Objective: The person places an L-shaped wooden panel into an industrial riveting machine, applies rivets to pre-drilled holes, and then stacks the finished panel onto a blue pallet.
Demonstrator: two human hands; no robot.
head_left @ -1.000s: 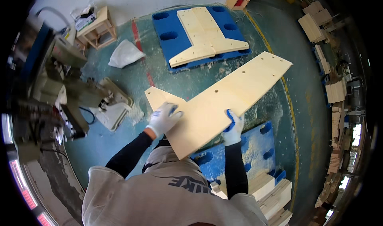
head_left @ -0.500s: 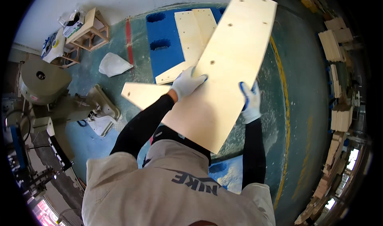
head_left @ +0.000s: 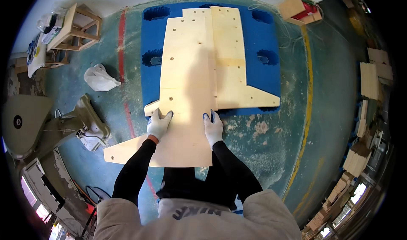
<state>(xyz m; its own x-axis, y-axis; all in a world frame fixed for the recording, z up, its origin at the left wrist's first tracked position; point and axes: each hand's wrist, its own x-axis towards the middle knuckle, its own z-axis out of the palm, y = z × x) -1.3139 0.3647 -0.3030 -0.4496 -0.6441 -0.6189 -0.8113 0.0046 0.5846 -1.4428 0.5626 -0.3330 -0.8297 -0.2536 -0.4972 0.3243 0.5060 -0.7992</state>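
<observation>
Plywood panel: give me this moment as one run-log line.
left hand: gripping plywood panel left edge | right hand: gripping right edge | panel: over blue pallet, partly overlapping second panel lying there

You hold a pale blond plywood panel [head_left: 186,91], dotted with small dark holes, in white gloves with blue fingertips, left hand [head_left: 158,124] and right hand [head_left: 213,127], below black sleeves. Under the panel lies a bright blue pallet [head_left: 263,32] on a worn teal floor [head_left: 271,146]. Left of the pallet runs a faded red stripe [head_left: 122,49]; right of it, a yellow one [head_left: 308,91].
</observation>
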